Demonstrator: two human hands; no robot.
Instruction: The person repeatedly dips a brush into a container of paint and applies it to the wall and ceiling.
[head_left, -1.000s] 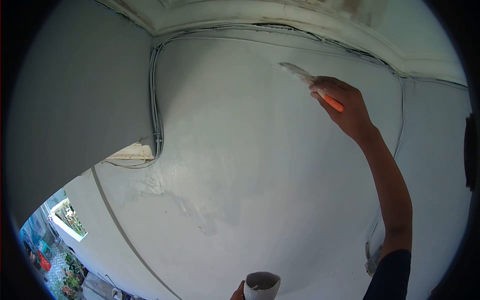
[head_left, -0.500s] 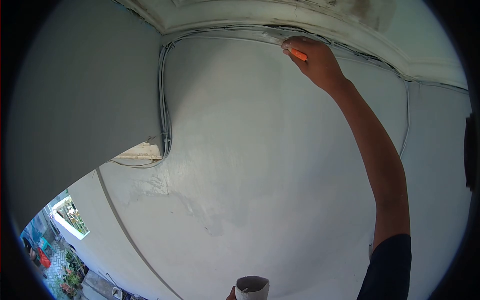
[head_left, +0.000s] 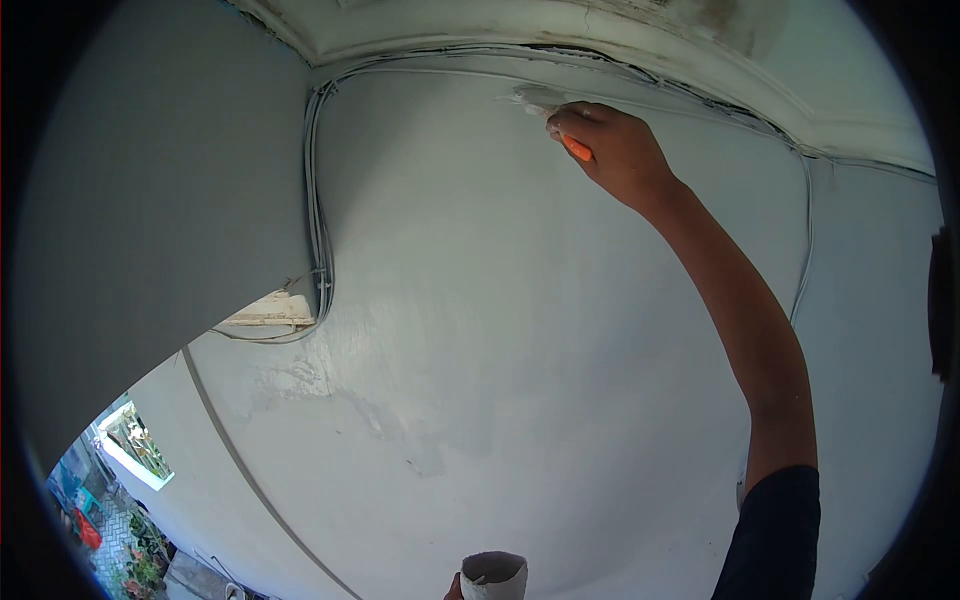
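Smoothing seems in hand: the right hand [head_left: 618,150], fingers closed round the scraper [head_left: 543,99], holds it near the wall's [head_left: 450,260] top edge, perhaps touching. The left hand [head_left: 454,589], mostly cut off, grips the cup [head_left: 496,582]. The next stroke probably calls for keeping the scraper flat. Half a second ago it was higher, nearer the cables [head_left: 313,200].

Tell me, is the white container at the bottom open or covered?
Open: the white container is uncovered on top, so its inside shows. How full, I cannot tell.
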